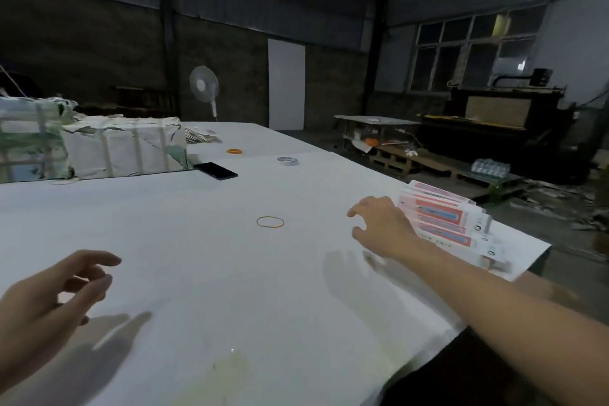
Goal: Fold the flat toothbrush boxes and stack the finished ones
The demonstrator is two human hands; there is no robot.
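A stack of red-and-white toothbrush boxes (458, 224) lies fanned out near the right edge of the white table (204, 260). My right hand (379, 227) hovers just left of that stack with fingers loosely spread and holds nothing. My left hand (49, 300) hangs over the table's near left side, fingers relaxed and empty. A yellow rubber band (270, 222) lies on the table between the two hands, a little beyond them.
Two wrapped, strapped bundles (122, 145) sit at the far left. A black phone (216, 171), an orange band pile (235, 151) and a tape roll (288, 160) lie further back. The table edge (527, 270) drops off at right, with pallets and a machine beyond.
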